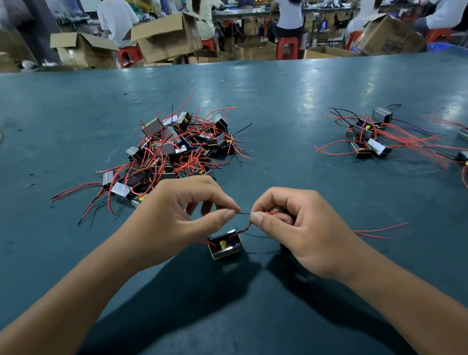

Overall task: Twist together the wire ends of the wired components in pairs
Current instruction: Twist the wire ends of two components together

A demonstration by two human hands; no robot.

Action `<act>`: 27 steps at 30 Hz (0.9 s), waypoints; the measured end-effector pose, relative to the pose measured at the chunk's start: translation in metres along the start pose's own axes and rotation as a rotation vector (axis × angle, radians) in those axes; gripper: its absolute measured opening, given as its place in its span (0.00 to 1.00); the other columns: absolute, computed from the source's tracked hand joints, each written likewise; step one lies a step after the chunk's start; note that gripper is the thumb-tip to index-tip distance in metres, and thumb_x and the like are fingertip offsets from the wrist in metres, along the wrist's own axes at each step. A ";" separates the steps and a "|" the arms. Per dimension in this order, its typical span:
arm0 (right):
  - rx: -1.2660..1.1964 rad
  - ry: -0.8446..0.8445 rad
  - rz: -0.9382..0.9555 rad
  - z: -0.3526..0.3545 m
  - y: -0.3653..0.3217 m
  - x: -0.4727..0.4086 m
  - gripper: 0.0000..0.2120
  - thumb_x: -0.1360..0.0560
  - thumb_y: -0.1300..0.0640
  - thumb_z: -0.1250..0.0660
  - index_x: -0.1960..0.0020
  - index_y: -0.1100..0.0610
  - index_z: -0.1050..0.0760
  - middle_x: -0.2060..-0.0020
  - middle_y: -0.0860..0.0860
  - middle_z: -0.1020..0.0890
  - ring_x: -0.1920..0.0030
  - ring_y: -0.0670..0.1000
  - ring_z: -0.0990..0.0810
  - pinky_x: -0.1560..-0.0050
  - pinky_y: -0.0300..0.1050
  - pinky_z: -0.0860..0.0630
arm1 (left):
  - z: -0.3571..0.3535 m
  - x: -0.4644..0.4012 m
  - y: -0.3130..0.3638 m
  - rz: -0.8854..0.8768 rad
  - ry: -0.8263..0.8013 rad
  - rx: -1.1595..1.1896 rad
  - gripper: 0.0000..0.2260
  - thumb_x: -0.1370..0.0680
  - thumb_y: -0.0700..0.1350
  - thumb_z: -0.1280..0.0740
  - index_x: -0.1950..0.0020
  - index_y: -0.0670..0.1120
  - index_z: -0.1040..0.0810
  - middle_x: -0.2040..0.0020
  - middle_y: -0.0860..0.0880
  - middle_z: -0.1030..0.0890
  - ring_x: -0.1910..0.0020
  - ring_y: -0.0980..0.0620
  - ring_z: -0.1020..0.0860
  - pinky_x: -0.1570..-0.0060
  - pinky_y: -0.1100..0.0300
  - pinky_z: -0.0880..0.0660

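Both hands working one component (224,245), which sits on the tabletop (272,320) near centre, just below the hands. Left hand (179,215) pinches the dark stripped wire end (242,213) between thumb and forefinger; right hand (293,227) pinches the red lead (247,226) where it rises from the component, other fingers curled in. The wire end spans the small gap between the two pinches. Handling guess: leads thin and floppy, insulation a bit slick, bare strands fine and likely to fray or snap if over-twisted. Component looks small but dense, should stay put as an anchor. Best hold is right at the stripped tips, close to the joint, rolling between fingertips. Unprocessed pile (179,145) is far left; a smaller group (367,137), probably done, sits far right.
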State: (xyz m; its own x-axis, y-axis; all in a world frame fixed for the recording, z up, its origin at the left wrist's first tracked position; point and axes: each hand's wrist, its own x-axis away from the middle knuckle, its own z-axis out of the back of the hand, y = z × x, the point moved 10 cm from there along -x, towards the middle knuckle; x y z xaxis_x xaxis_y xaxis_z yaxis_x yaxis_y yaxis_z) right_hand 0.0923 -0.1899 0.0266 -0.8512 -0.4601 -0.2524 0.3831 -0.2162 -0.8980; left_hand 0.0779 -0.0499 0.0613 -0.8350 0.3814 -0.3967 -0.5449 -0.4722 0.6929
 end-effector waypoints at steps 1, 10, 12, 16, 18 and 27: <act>-0.006 0.001 -0.003 0.000 0.000 0.000 0.06 0.22 0.61 0.31 0.59 0.57 0.23 0.76 0.41 0.34 0.72 0.42 0.39 0.69 0.31 0.39 | -0.003 0.000 0.001 -0.014 -0.017 -0.008 0.03 0.25 0.45 0.27 0.52 0.49 0.14 0.59 0.51 0.18 0.61 0.49 0.23 0.62 0.58 0.29; -0.075 -0.004 -0.034 0.003 0.000 0.000 0.06 0.22 0.63 0.32 0.58 0.59 0.23 0.76 0.41 0.36 0.73 0.42 0.40 0.70 0.30 0.40 | -0.002 0.000 0.015 -0.200 0.019 -0.118 0.04 0.25 0.40 0.27 0.52 0.46 0.14 0.57 0.51 0.18 0.58 0.50 0.20 0.60 0.53 0.24; -0.081 -0.014 -0.035 0.002 -0.001 0.000 0.06 0.22 0.63 0.32 0.58 0.60 0.23 0.76 0.41 0.36 0.74 0.42 0.40 0.70 0.30 0.40 | 0.001 0.001 0.024 -0.297 0.097 -0.227 0.05 0.26 0.39 0.26 0.51 0.46 0.14 0.56 0.49 0.19 0.57 0.50 0.21 0.58 0.57 0.25; -0.088 -0.039 -0.037 -0.001 -0.002 0.000 0.05 0.22 0.65 0.33 0.57 0.63 0.23 0.76 0.41 0.36 0.73 0.42 0.41 0.70 0.30 0.40 | -0.003 0.004 0.027 -0.386 0.126 -0.294 0.07 0.24 0.40 0.27 0.47 0.47 0.14 0.54 0.50 0.21 0.56 0.50 0.22 0.54 0.60 0.27; -0.092 -0.042 -0.036 -0.002 -0.003 0.000 0.06 0.22 0.65 0.33 0.57 0.61 0.23 0.76 0.40 0.36 0.73 0.42 0.40 0.70 0.30 0.40 | -0.003 0.004 0.025 -0.396 0.126 -0.303 0.09 0.24 0.38 0.27 0.45 0.48 0.15 0.53 0.51 0.21 0.56 0.49 0.23 0.54 0.61 0.29; -0.133 -0.104 -0.056 -0.008 -0.002 0.003 0.05 0.21 0.63 0.33 0.56 0.62 0.22 0.71 0.46 0.37 0.69 0.45 0.42 0.69 0.36 0.43 | -0.009 0.003 0.029 -0.444 0.122 -0.333 0.07 0.24 0.39 0.27 0.48 0.47 0.13 0.54 0.49 0.19 0.58 0.47 0.26 0.54 0.61 0.31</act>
State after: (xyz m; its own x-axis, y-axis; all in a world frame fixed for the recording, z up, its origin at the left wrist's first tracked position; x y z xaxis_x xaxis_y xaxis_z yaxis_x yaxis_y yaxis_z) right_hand 0.0863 -0.1840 0.0250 -0.8257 -0.5385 -0.1681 0.2795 -0.1316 -0.9511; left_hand 0.0586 -0.0697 0.0747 -0.5121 0.5153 -0.6872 -0.8240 -0.5204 0.2239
